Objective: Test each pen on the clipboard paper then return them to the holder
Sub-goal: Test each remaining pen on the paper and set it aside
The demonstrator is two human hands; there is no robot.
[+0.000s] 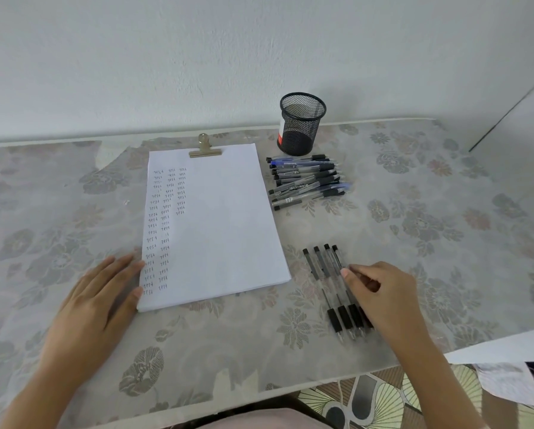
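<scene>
The right hand (380,292) is resting, fingers loosely curled and gripping nothing, on four black pens (336,286) lying beside the clipboard paper (222,230); the left hand (104,292), spread flat, is pressing the paper's edge.

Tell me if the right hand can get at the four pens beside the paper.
Probably yes: the right hand already rests over the four pens, fingertips on them, with nothing in between.
</scene>
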